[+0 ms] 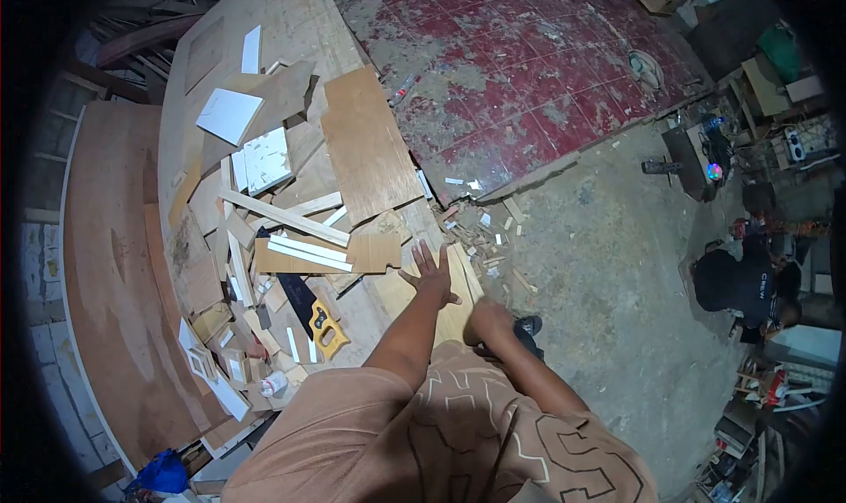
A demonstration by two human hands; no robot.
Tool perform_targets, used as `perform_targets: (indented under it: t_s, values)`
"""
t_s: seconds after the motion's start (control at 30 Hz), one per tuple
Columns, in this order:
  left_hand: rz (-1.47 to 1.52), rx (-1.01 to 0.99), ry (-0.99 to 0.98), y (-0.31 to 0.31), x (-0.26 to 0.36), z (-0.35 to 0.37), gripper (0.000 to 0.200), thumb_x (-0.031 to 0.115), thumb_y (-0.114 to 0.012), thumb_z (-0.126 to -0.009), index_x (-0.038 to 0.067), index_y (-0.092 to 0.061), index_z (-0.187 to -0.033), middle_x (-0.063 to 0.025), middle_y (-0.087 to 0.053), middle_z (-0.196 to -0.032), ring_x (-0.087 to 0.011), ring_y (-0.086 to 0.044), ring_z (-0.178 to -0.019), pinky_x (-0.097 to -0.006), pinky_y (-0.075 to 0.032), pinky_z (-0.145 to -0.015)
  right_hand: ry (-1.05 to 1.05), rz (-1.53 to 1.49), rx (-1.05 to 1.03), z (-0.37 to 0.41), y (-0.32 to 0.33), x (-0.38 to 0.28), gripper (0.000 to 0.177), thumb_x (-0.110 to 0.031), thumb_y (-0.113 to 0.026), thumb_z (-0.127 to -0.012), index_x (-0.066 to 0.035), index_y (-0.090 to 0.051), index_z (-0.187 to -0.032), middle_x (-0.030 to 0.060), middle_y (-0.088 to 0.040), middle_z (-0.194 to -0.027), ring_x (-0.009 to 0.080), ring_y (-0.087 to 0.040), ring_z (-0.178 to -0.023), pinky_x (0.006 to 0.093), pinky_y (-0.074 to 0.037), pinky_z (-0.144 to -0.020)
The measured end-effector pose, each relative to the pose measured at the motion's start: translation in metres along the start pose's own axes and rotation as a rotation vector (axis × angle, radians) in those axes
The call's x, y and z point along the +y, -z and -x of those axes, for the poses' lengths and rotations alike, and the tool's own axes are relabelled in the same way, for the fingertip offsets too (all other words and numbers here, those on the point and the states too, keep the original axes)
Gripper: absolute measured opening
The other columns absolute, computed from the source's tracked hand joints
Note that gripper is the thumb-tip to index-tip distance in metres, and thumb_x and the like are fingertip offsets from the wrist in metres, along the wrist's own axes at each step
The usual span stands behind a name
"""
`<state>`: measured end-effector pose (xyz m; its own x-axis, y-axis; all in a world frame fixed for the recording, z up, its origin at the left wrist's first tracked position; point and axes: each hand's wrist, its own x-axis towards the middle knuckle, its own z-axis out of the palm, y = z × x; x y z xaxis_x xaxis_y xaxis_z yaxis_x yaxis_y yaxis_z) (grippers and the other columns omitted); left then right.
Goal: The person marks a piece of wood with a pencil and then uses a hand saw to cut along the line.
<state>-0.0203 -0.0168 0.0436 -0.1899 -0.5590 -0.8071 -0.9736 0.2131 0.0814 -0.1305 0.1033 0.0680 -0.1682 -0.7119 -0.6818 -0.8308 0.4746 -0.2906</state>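
Note:
My left hand [432, 281] lies flat with fingers spread on a pale wooden board [453, 320] at the table's near right edge. Beside that edge, my right hand [488, 320] is closed in a fist. Whatever it grips, if anything, is hidden from above. Left of my left hand rests a handsaw [329, 332] with a yellow handle and dark blade. Just beyond it is a brown wood strip [374, 251] with white strips [308, 253] lying on top.
Wood offcuts and white panels [230, 115] litter the worktable, along with a large plywood piece [366, 141]. Scraps [493, 247] lie on the concrete floor to the right. A raised red tiled floor [529, 80] lies ahead. Another person [740, 283] crouches at far right.

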Motion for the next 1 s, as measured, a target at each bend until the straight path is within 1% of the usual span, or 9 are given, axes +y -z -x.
perform_targets:
  t_s: [0.13,0.23,0.27,0.37,0.43,0.6,0.7,0.93,1.0]
  values:
    - [0.002,-0.032,0.007,-0.001,0.0,-0.003,0.145,0.05,-0.087,-0.061,0.018,0.023,-0.15,-0.0276,0.033,-0.15,-0.0461,0.025,-0.141,-0.083,-0.008,-0.098,-0.03,0.049,-0.147,0.068,0.059,-0.008,0.025,-0.015,-0.053,-0.087,0.003,-0.065,-0.1,0.0235,-0.07,-0.1,0.0386,-0.07,-0.091,0.0463,-0.057,-0.075]
    - [0.011,-0.002,-0.007,-0.006,-0.001,-0.009,0.149,0.048,-0.089,-0.058,0.016,0.023,-0.15,-0.0305,0.033,-0.149,-0.0488,0.028,-0.139,-0.0834,-0.006,-0.097,-0.011,0.043,-0.058,0.033,0.041,-0.008,0.027,-0.016,-0.052,-0.088,0.003,-0.065,-0.101,0.0234,-0.07,-0.1,0.0383,-0.07,-0.091,0.0459,-0.057,-0.075]
    - [0.015,0.002,-0.003,-0.006,-0.001,-0.009,0.149,0.048,-0.089,-0.058,0.016,0.023,-0.15,-0.0303,0.034,-0.149,-0.0487,0.028,-0.139,-0.0833,-0.006,-0.097,-0.025,0.041,-0.107,0.014,0.039,-0.016,0.024,-0.013,-0.053,-0.087,0.003,-0.065,-0.101,0.0232,-0.069,-0.1,0.0379,-0.07,-0.091,0.0459,-0.057,-0.076]
    - [0.004,0.01,0.002,-0.008,-0.001,-0.008,0.148,0.048,-0.089,-0.059,0.017,0.024,-0.15,-0.029,0.034,-0.149,-0.0482,0.027,-0.139,-0.0831,-0.007,-0.098,0.049,0.065,-0.016,-0.04,0.005,-0.02,0.027,-0.014,-0.062,-0.08,0.003,-0.065,-0.101,0.0254,-0.068,-0.102,0.0382,-0.069,-0.093,0.0443,-0.057,-0.078]
    - [-0.013,0.019,0.002,-0.008,-0.001,-0.007,0.147,0.049,-0.088,-0.06,0.018,0.024,-0.15,-0.0279,0.033,-0.15,-0.0479,0.026,-0.14,-0.0831,-0.008,-0.098,-0.017,-0.07,0.105,-0.055,-0.006,-0.019,0.02,-0.006,-0.058,-0.083,0.001,-0.066,-0.1,0.0238,-0.069,-0.102,0.0376,-0.07,-0.092,0.0452,-0.056,-0.078]
    - [0.016,0.015,-0.002,-0.005,0.0,-0.005,0.149,0.047,-0.09,-0.058,0.019,0.025,-0.15,-0.0279,0.033,-0.15,-0.0478,0.027,-0.14,-0.0834,-0.006,-0.097,-0.028,-0.012,-0.08,0.03,0.023,0.005,0.027,-0.014,-0.052,-0.087,0.002,-0.065,-0.105,0.0248,-0.068,-0.104,0.039,-0.069,-0.095,0.0471,-0.056,-0.08]
    - [0.017,0.022,-0.006,-0.008,-0.001,-0.008,0.15,0.048,-0.09,-0.057,0.019,0.025,-0.149,-0.028,0.033,-0.15,-0.0477,0.028,-0.14,-0.0833,-0.006,-0.098,-0.044,0.002,-0.151,0.067,0.073,-0.005,0.031,-0.017,-0.049,-0.088,0.001,-0.067,-0.105,0.0242,-0.069,-0.104,0.0388,-0.069,-0.095,0.0477,-0.056,-0.08]
    - [0.012,0.059,-0.011,-0.014,-0.001,-0.008,0.151,0.049,-0.09,-0.057,0.019,0.026,-0.149,-0.0279,0.032,-0.151,-0.048,0.027,-0.14,-0.0833,-0.006,-0.098,-0.01,0.052,-0.111,-0.051,0.013,-0.019,0.028,-0.018,-0.054,-0.087,0.001,-0.069,-0.102,0.0216,-0.07,-0.104,0.0366,-0.07,-0.095,0.0448,-0.057,-0.078]
    - [-0.004,0.046,0.003,-0.012,-0.002,-0.01,0.151,0.051,-0.089,-0.057,0.02,0.027,-0.149,-0.0273,0.032,-0.151,-0.048,0.027,-0.14,-0.0828,-0.007,-0.098,0.014,-0.018,0.082,-0.053,0.004,-0.018,0.027,-0.018,-0.061,-0.083,-0.001,-0.071,-0.101,0.0224,-0.069,-0.105,0.0364,-0.069,-0.096,0.0448,-0.056,-0.08]
